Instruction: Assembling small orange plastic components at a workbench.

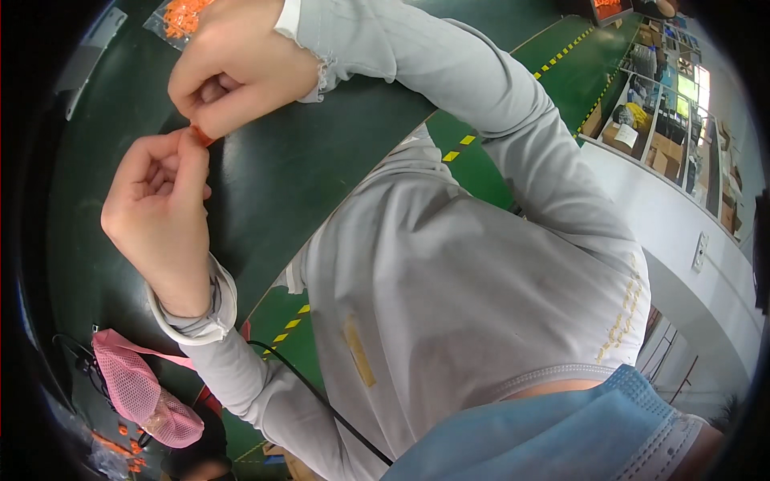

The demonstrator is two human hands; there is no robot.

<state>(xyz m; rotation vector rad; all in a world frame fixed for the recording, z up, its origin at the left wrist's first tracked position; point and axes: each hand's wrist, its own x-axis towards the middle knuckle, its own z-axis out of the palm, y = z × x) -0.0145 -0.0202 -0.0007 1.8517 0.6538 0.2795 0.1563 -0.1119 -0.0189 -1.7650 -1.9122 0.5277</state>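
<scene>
Over a dark green table, my two hands meet fingertip to fingertip at a small orange-red piece. My left hand is closed, with thumb and forefinger pinched at the piece from below. From above, my right hand pinches at it too, its other fingers curled in. The fingertips hide most of the piece, so its kind cannot be made out. Just beyond my right hand lies a clear plastic bag of small orange parts, partly cut off by the frame's edge.
A pink mesh pouch and dark cables lie near my left forearm. Loose orange parts and clear plastic are beyond them. A black cord crosses my left sleeve. Shelves with cardboard boxes stand across the yellow-black marked floor.
</scene>
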